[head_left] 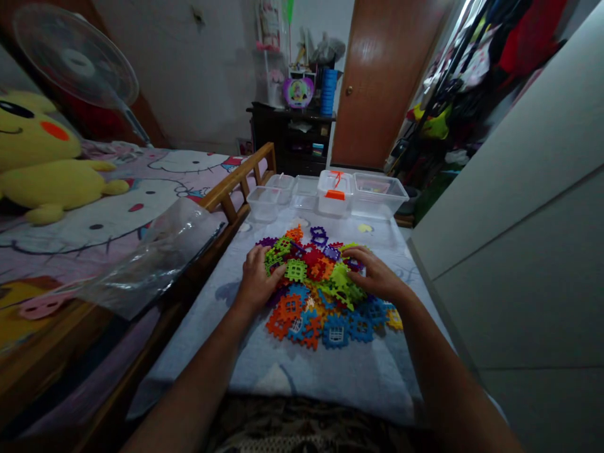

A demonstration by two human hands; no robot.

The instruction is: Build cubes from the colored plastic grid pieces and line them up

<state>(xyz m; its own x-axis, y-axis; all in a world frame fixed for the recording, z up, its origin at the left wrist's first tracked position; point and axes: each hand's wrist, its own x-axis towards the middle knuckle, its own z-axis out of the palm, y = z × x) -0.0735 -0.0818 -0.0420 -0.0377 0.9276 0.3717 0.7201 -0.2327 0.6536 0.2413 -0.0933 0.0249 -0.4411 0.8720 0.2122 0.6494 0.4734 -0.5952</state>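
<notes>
Resting unclenched on the tile pile (321, 289), your left hand (257, 282) and right hand (377, 277) grip nothing; its pieces seem light, rigid: pinch edges.

A loose pile of flat plastic tiles (321, 296) with toothed edges and grid-cut centres is spread on the cloth-covered tabletop (330, 377). Green tiles (296, 270) are heaped at the middle. Orange tiles (289, 308) and blue tiles (336, 330) are laid flat at the near edge. A purple tile (319, 236) is set just behind.

home bedroom, cartoon-print bed (141, 207), yellow plush toy (42, 170), standing fan (75, 63), hanging clothes (476, 69), wooden door (382, 82)
</notes>
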